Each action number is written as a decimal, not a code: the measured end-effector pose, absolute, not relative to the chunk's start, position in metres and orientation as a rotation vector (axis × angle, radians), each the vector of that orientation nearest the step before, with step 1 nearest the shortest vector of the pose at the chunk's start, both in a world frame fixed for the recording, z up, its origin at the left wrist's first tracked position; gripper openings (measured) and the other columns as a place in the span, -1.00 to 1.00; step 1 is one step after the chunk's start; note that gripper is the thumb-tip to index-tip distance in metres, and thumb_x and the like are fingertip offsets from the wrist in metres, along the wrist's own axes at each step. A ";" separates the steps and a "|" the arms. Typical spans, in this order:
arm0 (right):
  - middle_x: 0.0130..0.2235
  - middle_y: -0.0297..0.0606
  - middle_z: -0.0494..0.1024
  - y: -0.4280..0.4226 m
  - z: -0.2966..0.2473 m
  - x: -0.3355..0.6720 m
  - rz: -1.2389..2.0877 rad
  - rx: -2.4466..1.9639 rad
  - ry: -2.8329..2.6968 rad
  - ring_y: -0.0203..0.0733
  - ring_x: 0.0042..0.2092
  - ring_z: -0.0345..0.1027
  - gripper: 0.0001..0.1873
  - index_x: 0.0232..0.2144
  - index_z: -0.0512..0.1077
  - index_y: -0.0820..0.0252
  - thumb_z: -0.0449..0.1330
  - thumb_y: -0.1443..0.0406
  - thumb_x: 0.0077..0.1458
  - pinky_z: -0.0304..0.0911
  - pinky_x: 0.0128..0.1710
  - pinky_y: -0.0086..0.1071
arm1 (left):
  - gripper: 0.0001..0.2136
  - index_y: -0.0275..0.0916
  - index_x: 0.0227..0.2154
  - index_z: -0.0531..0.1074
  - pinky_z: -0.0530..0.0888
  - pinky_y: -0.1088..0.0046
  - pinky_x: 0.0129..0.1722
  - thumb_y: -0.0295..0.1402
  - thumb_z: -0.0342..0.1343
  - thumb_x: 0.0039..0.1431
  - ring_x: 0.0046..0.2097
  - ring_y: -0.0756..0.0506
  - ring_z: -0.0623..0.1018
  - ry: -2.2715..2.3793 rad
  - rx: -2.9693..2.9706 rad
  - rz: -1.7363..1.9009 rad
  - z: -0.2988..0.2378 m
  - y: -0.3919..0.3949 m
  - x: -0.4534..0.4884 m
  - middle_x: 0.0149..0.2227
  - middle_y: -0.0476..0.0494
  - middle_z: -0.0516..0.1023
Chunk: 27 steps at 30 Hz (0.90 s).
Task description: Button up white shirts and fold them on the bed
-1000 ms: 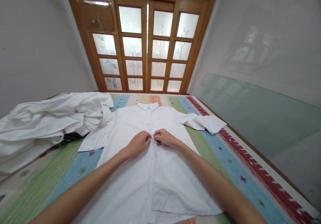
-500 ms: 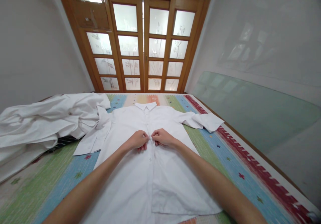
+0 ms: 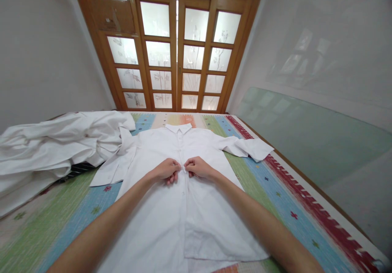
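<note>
A white button-up shirt lies face up and spread out, its collar away from me and its sleeves out to the sides. Over the middle of its front, my left hand pinches the button placket from the left. My right hand is closed on the placket from the right, its fingertips close to those of the left. The button between them is too small to make out behind the fingers. Below my hands the front edges run down to the hem, where the right panel is slightly creased.
A heap of white garments lies at the left, with a dark striped piece under it. Beneath everything is a striped, multicoloured cloth. A greenish glass panel leans along the right wall. Wooden glazed doors stand beyond the far edge.
Both hands stay at the same spot on the placket, with only slight finger movement. The camera view has shifted a little. The shirt lies as before.
</note>
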State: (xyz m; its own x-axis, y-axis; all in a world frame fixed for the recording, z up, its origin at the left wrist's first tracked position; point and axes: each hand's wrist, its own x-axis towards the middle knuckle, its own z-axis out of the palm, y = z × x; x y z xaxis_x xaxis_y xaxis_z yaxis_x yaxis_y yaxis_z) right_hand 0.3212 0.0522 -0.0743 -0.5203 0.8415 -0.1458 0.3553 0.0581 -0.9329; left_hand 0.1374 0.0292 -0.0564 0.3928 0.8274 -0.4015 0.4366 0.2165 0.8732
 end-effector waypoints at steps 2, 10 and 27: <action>-0.69 -0.49 0.40 0.053 -0.075 0.322 1.472 -1.193 -1.900 -0.48 -0.71 0.02 -0.86 -0.45 0.43 0.29 0.07 0.48 -0.04 -0.10 -0.70 -0.55 | -0.77 -0.28 -0.50 0.35 0.16 0.62 -0.77 -0.18 0.05 0.05 -0.75 0.07 0.31 1.228 1.398 0.412 -0.058 0.030 0.137 -0.72 0.02 0.41; -0.66 -0.48 0.42 0.051 -0.071 0.322 1.556 -1.183 -1.861 -0.49 -0.73 -0.04 -0.84 -0.44 0.45 0.28 0.06 0.39 0.03 -0.17 -0.73 -0.53 | -0.82 -0.28 -0.41 0.42 0.26 0.54 -0.64 -0.30 -0.03 0.11 -0.69 0.04 0.37 1.426 1.674 0.450 -0.058 0.024 0.142 -0.64 0.01 0.47; -0.69 -0.47 0.41 0.050 -0.067 0.320 1.554 -1.188 -1.838 -0.48 -0.74 -0.03 -0.83 -0.48 0.46 0.28 0.06 0.39 0.01 -0.18 -0.74 -0.53 | -0.70 -0.30 -0.60 0.53 0.30 0.53 -0.50 -0.31 -0.01 0.09 -0.57 -0.01 0.47 1.575 1.990 0.536 -0.049 0.019 0.144 -0.61 -0.07 0.53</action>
